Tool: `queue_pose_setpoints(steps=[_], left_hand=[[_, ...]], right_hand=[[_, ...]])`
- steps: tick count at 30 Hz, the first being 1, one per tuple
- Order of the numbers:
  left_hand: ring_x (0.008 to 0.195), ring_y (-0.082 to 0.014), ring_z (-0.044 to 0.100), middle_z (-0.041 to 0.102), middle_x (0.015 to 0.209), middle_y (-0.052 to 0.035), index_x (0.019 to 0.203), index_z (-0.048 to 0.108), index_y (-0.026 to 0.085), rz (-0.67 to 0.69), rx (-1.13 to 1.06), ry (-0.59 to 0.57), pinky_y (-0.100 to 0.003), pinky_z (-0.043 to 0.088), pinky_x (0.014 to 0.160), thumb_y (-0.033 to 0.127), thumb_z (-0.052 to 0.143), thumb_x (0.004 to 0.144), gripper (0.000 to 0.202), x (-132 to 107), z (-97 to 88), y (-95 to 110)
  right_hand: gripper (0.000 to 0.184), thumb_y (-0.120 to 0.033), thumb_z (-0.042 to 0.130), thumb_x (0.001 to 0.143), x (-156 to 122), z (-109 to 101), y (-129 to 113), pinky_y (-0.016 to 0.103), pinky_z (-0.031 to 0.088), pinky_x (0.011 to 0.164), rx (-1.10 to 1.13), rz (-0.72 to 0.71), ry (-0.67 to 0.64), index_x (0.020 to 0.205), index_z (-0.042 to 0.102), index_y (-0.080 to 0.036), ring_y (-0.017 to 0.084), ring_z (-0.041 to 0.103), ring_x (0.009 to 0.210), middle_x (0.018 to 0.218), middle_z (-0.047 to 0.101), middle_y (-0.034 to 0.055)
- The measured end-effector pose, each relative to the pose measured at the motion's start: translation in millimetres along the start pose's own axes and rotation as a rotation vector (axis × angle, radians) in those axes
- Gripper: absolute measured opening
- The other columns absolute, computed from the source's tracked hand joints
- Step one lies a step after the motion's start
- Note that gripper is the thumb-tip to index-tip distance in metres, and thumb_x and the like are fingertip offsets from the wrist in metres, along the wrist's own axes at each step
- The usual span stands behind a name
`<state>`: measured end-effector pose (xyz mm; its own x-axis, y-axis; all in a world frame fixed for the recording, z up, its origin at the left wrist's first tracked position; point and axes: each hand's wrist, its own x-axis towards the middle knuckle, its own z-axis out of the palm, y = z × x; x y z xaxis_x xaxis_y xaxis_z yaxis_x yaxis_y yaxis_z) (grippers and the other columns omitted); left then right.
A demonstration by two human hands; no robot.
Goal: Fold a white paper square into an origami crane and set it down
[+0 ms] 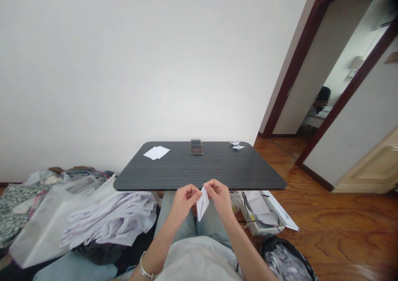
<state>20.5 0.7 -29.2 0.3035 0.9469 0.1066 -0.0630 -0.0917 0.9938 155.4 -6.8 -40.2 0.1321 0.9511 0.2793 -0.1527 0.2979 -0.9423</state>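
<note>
Folded paper (202, 206) — left grip (184, 199), right grip (220, 195) inward-angled

Soft, fairly bright light spreads over the room, though its source cannot be told. The white wall (161, 73) is palest near the middle and greys towards the left, while the top right corner sinks into black. Shadows are faint and diffuse; the table (199, 171) takes only a dull sheen, and a pale glare sits on the wooden floor (329, 231) at the lower right. The folded paper (203, 205) is bright, its crease readable. Wide-angle distortion makes the door frame (306, 40) lean steeply, the heap of cloth (21, 208) at the left edge looks smeared, and coarse pixels mask part of a distant person (324, 93)
</note>
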Motion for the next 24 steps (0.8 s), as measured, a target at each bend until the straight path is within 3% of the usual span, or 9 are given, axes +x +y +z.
queue_pose_setpoints(steps=[7,10,13,24], left_hand=[[0.05,-0.0091,0.048,0.055,0.056,0.0022,0.065,0.056,0.014,0.0,-0.056,-0.004,-0.02,0.037,0.05,0.039,0.066,0.069,0.027,-1.7,3.5,6.1],[0.053,-0.0102,0.052,0.058,0.062,0.0011,0.074,0.058,0.014,-0.034,-0.084,-0.042,-0.02,0.039,0.052,0.036,0.073,0.062,0.029,-0.8,4.0,4.0],[0.054,-0.011,0.054,0.06,0.062,0.0,0.072,0.057,0.014,-0.063,-0.069,-0.072,-0.021,0.039,0.053,0.033,0.077,0.057,0.031,0.7,4.2,-0.8],[0.046,-0.0107,0.051,0.057,0.053,0.0018,0.062,0.054,0.015,-0.079,-0.041,-0.066,-0.021,0.036,0.046,0.035,0.072,0.062,0.028,1.7,1.0,-6.3]], right_hand=[[0.025,-0.039,0.063,0.073,0.5,-0.3,-1.9,0.022,0.031,0.046,-0.018,-0.03,0.074,0.064,0.058,-0.017,0.01,0.039,0.047,0.052,0.048,-0.0037],[0.025,-0.039,0.063,0.074,1.2,-0.9,-1.4,0.022,0.031,0.045,-0.022,-0.041,0.133,0.064,0.058,-0.017,0.01,0.039,0.046,0.051,0.047,-0.0037],[0.026,-0.04,0.063,0.073,1.9,-1.0,-0.5,0.022,0.03,0.045,-0.017,-0.045,0.157,0.064,0.058,-0.017,0.01,0.039,0.046,0.051,0.047,-0.0039],[0.019,-0.033,0.066,0.07,2.5,-1.4,1.6,0.022,0.033,0.046,-0.019,-0.019,0.025,0.063,0.059,-0.017,0.01,0.043,0.048,0.053,0.053,-0.0028]])
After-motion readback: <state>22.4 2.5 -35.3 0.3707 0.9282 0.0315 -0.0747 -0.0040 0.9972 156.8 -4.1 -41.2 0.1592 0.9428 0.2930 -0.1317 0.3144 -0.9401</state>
